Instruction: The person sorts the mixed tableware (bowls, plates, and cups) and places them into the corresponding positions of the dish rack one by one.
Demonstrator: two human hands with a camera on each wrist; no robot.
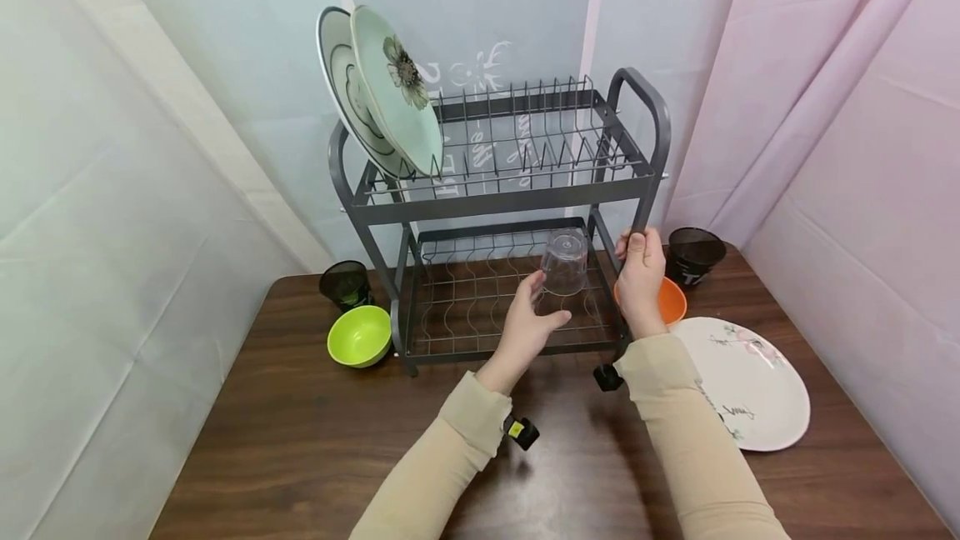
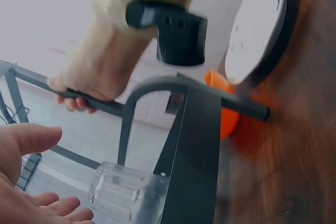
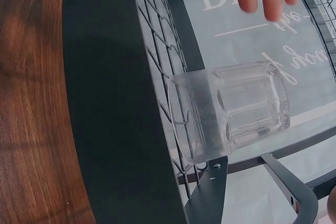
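Head view, clock directions as this camera sees them: a clear, tapered plastic tumbler [image 1: 564, 265] stands mouth-down on the wire lower tier [image 1: 570, 348] of a dark grey, two-tier metal dish rack [image 1: 661, 127], near its right end. The left hand [image 1: 521, 332] lies before it, the tumbler at its one o'clock; thumb and fingers are spread and hold nothing, and the right wrist view shows a gap to the tumbler. The right hand [image 1: 642, 277] has its fingers wrapped round the rack's right front post [image 1: 643, 211], seemingly to steady it.

The step in hand looks like placing the tumbler — whether just let go or about to be adjusted, I cannot tell. Either way, the next move calls for the left hand to clear the upper tier's front rail [image 1: 495, 208] overhead without knocking the tumbler.

At the left hand's eleven o'clock, a pale green flowered plate [image 1: 396, 107] leans in the upper tier beside a white dark-rimmed plate [image 1: 339, 65]. At its nine, a lime-green bowl [image 1: 360, 337] sits before a dark translucent cup [image 1: 345, 283]. Past the right hand, an orange bowl [image 1: 672, 302] at four and a black translucent cup [image 1: 693, 257] at two crowd the post — with a white oval plate [image 1: 750, 390] at five, partly behind the sleeve.
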